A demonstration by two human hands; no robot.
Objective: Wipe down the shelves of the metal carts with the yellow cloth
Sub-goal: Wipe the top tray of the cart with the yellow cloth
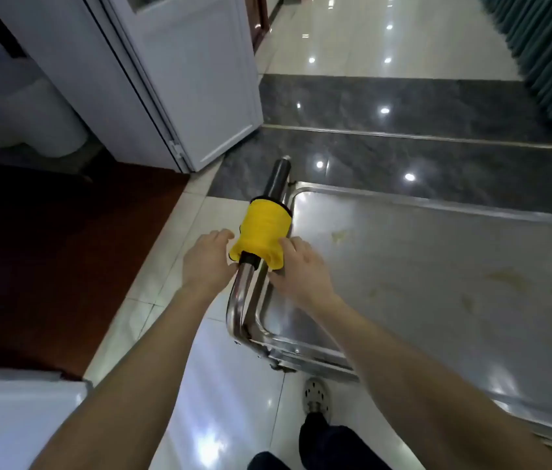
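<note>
"Where was the yellow cloth (264, 232)?"

"It hung over the cart handle (244, 283), left of the top shelf (420, 266)."

"Did the hands hold it?"

"The left hand (205, 261) was loose, just beside it, holding nothing. The right hand (298, 266) lay on its near edge. I could not tell if it pinched."

"Which step was it?"

"Picking up the cloth, I think. Next it should come off and rub the stained shelf."

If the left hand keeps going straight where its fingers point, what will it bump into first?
The yellow cloth draped over the cart handle. The left hand points straight at it, and its fingertips look almost touching, though depth is hard to judge.
</note>
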